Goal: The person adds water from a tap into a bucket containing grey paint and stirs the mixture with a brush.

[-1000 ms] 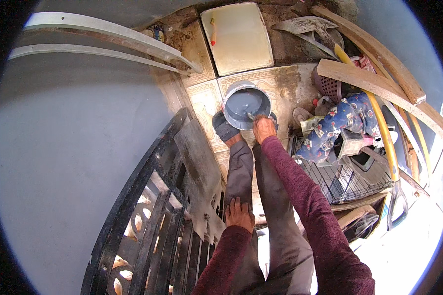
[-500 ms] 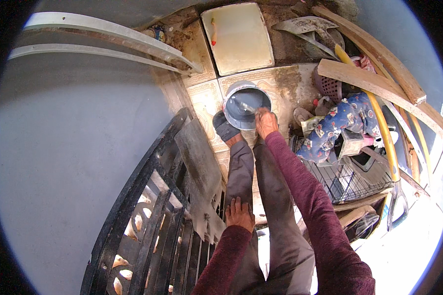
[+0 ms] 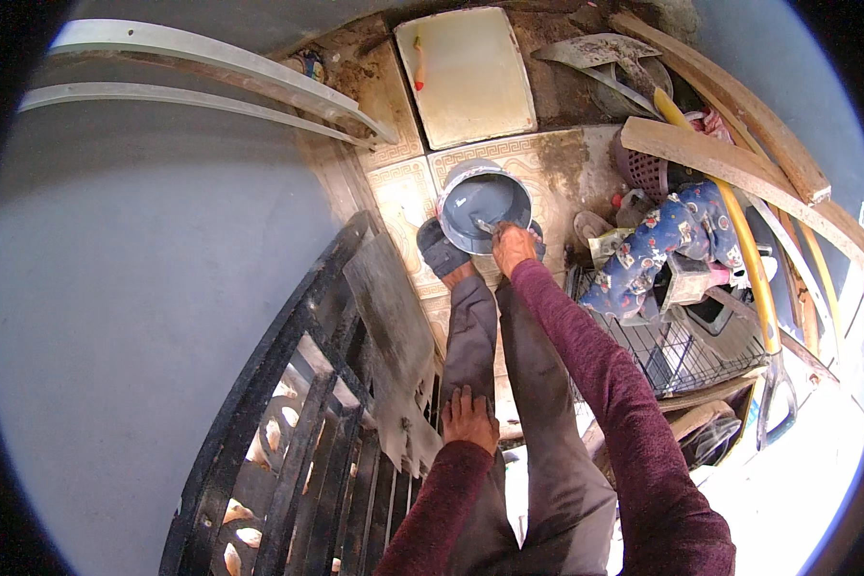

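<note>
- Bucket is on the tiled floor, right? Make it the clock's centre, 12 pointing away from the person. What's around it, biggest first?

- Ok so: grey wall fills 9 o'clock, black slatted bench runs along 7 to 8, pale slab at 12, wire basket out at 4.

- And the hands?

- Left hand is down at 6, lying on the left leg, fingers a bit apart, nothing in it. Right hand is at the rim around 5, fingers closed round a small tool that slants in toward the middle. Can't tell what kind, tbh.

- How far along, you reckon?

- Done: grey liquid is in, well short of the brim, and the tool's in there. Left: tool isn't out yet, and I honestly can't tell if the liquid's even all through.
</note>
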`<move>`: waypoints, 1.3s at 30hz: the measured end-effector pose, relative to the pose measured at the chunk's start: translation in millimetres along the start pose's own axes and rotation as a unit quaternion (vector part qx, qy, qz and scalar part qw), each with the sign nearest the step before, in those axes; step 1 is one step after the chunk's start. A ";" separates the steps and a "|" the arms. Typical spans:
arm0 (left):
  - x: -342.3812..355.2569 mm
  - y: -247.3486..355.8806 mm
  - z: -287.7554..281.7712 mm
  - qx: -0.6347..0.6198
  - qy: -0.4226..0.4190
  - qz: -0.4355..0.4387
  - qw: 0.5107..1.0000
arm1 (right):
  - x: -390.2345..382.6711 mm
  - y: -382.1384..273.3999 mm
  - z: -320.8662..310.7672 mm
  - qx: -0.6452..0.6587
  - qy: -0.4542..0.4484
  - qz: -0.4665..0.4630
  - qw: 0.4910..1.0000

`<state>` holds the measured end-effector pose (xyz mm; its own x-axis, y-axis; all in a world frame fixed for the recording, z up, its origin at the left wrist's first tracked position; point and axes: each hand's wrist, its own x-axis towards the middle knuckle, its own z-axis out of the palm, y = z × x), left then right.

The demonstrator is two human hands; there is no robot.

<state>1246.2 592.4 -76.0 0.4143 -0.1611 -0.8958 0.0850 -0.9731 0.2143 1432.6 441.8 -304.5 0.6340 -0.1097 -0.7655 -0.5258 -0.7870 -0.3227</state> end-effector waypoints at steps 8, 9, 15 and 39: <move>-1.5 -3.9 7.1 0.008 0.015 0.000 1.000 | 8.1 -1.0 -15.4 -0.097 0.158 -0.156 0.970; -0.3 -3.5 6.1 0.006 0.011 0.002 1.000 | 7.0 1.7 -13.6 -0.140 0.148 -0.164 0.965; 2.0 -2.2 6.0 -0.002 0.010 0.006 1.000 | -7.9 3.0 1.0 -0.138 0.086 -0.153 0.975; 0.0 0.0 -0.2 -0.011 0.018 0.007 1.000 | -3.0 15.6 7.5 -0.102 0.128 -0.207 0.965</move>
<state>1246.4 592.4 -75.9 0.4487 -0.1673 -0.8779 0.0987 -0.9670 0.2348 1418.2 434.4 -311.4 0.8985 0.1141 -0.4240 -0.0917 -0.8956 -0.4353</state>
